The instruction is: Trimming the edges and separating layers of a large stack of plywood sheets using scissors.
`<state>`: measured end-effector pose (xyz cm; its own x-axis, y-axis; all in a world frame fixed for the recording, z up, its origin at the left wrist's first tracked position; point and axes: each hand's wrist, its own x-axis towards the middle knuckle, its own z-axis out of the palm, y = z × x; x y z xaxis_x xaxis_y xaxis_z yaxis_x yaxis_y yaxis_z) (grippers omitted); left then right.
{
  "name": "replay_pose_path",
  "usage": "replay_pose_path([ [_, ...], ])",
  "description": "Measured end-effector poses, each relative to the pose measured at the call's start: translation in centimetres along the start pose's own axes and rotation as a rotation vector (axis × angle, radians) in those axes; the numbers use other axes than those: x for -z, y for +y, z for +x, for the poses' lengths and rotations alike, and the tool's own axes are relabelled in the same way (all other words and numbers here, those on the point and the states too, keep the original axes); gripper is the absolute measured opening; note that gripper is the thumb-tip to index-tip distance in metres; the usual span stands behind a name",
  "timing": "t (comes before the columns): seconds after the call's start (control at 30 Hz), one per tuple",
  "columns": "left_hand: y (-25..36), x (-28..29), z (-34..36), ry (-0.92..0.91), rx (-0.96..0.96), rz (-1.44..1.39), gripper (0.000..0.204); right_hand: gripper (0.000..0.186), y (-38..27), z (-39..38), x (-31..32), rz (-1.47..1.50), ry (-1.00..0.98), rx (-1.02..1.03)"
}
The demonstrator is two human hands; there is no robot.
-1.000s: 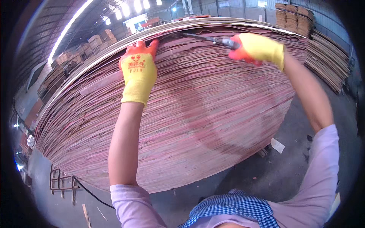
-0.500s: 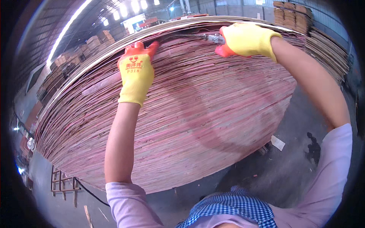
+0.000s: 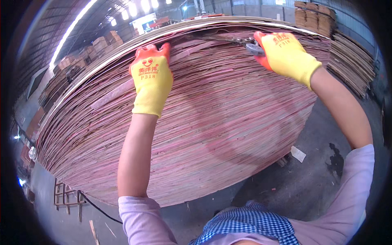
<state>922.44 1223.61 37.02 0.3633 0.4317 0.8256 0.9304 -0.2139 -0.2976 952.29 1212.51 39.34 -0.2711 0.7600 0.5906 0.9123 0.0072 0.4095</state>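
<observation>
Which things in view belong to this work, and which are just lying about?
In use:
- large sheet stack, left hand at its upper edge
- long-shafted tool in right hand

Apparently just lying about:
- white scrap, lower right
- wood strip, lower left
- brown bundles, back right

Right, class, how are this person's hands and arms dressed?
The left hand and right hand wear matching yellow knit gloves with orange-red fingers and red printing on the backs. The forearms are bare; lilac sleeves end around the elbows.

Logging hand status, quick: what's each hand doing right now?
Left hand: fingers curled at sheet stack edge; grip unclear.
Right hand: closed, holding a long thin tool.
</observation>
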Motion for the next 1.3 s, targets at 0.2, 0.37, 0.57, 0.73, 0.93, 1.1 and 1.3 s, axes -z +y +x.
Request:
replay_pose_path([
  [0.2, 0.1, 0.5, 0.1, -0.082, 0.016, -0.042, 0.058, 0.035, 2.0, 2.2, -3.2, 0.095, -0.037, -0.031],
  [0.37, 0.1, 0.0, -0.4, 0.005, -0.027, -0.098, 0.066, 0.040, 1.3, 0.9, -4.3, 0.573, -0.106, -0.096],
  [0.57, -1.6, -0.8, -1.0, 0.118, -0.109, -0.257, 0.068, 0.026, -2.6, -5.6, -3.3, 0.458, -0.100, -0.131],
  [0.73, -0.9, 0.2, -2.3, 0.169, -0.181, -0.242, 0.064, 0.044, -1.6, -14.6, -6.9, 0.943, 0.001, -0.350],
  [0.93, 6.8, 1.0, -10.4, -0.015, -0.128, -1.144, 0.062, 0.048, -7.5, -16.8, -9.6, 1.948, 0.213, -0.509],
  [1.1, 14.1, 0.1, -10.3, 0.033, 0.581, -2.258, 0.050, 0.056, -13.6, -16.6, -10.4, 2.045, 0.312, -0.617],
  [1.3, 16.2, 0.4, -10.7, 0.310, 0.720, -2.440, 0.057, 0.042, -14.8, -14.9, -10.2, 1.457, 0.350, -0.440],
])
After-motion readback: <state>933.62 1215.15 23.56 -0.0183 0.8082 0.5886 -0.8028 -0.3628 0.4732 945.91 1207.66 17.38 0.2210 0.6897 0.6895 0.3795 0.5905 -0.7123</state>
